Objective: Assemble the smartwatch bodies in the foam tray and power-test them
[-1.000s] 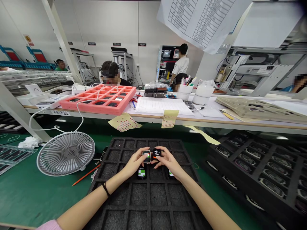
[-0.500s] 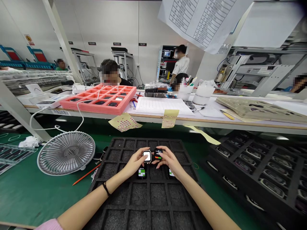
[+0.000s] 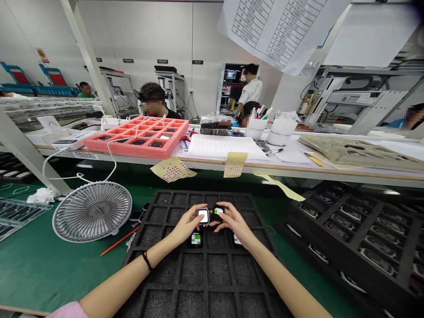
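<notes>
My left hand (image 3: 191, 220) is closed on a silver-edged smartwatch (image 3: 203, 215) with a blank white screen. Beside it, my right hand (image 3: 232, 219) grips a black smartwatch (image 3: 218, 211) whose screen shows white and green blocks. Both watches are held side by side above a black foam tray (image 3: 192, 269) with square compartments. Just below my left hand, another smartwatch (image 3: 196, 239) with a green and white screen lies in the tray. A further lit watch (image 3: 236, 239) sits there, partly covered by my right hand.
A grey fan (image 3: 96, 212) and an orange stick (image 3: 119, 241) lie left of the tray. Stacked black trays of watches (image 3: 371, 238) stand on the right. Ahead runs a shelf with a pink foam tray (image 3: 139, 137), papers (image 3: 225, 145) and a beige moulded tray (image 3: 357, 150). Co-workers are beyond it.
The screen of the watch in my right hand has switched from a dark display with an orange and green bar to white and green blocks. Both hands have stayed nearly still.
</notes>
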{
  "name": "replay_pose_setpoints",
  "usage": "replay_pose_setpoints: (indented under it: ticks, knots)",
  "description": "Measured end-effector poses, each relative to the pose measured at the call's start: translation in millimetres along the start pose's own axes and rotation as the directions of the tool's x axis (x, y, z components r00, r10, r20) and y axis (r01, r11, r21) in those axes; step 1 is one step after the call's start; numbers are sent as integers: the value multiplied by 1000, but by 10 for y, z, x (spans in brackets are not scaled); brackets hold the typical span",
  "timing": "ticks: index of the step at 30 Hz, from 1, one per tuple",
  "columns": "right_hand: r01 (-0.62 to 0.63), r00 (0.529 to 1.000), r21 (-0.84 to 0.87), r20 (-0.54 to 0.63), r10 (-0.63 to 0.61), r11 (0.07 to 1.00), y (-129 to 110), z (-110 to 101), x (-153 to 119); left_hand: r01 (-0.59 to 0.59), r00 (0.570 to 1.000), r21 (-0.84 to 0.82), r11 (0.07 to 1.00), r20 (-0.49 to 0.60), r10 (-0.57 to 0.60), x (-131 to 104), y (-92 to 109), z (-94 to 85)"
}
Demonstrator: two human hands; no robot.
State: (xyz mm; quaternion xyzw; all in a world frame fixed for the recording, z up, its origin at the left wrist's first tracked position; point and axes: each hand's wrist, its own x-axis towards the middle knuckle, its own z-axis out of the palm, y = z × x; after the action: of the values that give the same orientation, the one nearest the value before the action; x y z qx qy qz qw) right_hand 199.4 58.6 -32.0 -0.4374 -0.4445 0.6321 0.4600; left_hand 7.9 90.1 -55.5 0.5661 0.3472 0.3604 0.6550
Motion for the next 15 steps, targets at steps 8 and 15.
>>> replay_pose_setpoints:
  ticks: [8, 15]
  knots:
    - [7, 1000, -8, -9, -7, 1000, 0, -7, 6, 10, 999, -14, 1000, 34, -9, -1, -26, 6]
    - [29, 999, -42, 17, -29, 999, 2, 18, 11, 1, 1000, 9, 1000, 15, -1, -17, 10, 13]
